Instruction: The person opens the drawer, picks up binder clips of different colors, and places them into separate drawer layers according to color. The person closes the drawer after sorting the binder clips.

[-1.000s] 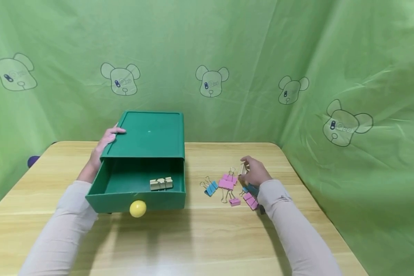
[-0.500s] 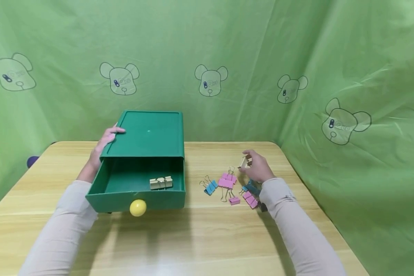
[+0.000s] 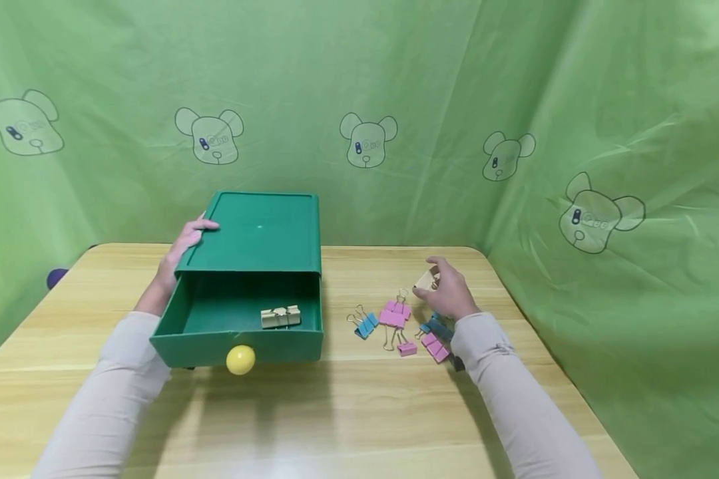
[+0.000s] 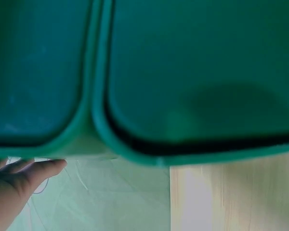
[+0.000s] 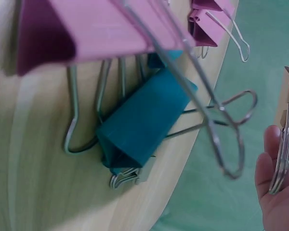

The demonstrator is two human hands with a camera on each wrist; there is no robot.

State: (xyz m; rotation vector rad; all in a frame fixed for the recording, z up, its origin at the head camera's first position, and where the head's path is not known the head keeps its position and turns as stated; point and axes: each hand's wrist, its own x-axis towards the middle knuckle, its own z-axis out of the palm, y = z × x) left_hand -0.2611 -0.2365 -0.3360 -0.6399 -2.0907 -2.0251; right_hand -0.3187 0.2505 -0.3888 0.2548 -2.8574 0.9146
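Observation:
My right hand (image 3: 451, 293) pinches a cream binder clip (image 3: 425, 280) between thumb and fingers, above the far side of a loose group of binder clips. Its folded wire handles point toward the palm in the right wrist view, where the hand (image 5: 282, 192) is partly cut off. Flat against the left side of a green box (image 3: 260, 233) lies my left hand (image 3: 182, 251), fingertips over the top edge. The box's drawer (image 3: 192, 351), with a yellow knob (image 3: 240, 360), is pulled out toward me. Inside, near its right front corner, lies another cream binder clip (image 3: 280, 318).
Pink binder clips (image 3: 392, 319), a light blue binder clip (image 3: 367, 325) and a teal binder clip (image 5: 144, 118) lie right of the box. Next to my right sleeve is a dark clip (image 3: 457, 362), partly hidden. Green curtains (image 3: 287, 100) surround the wooden table (image 3: 359, 412).
My right hand has moved slightly away from me with the cream binder clip, and the clip has turned in its fingers. My left hand, the box and the drawer have stayed put.

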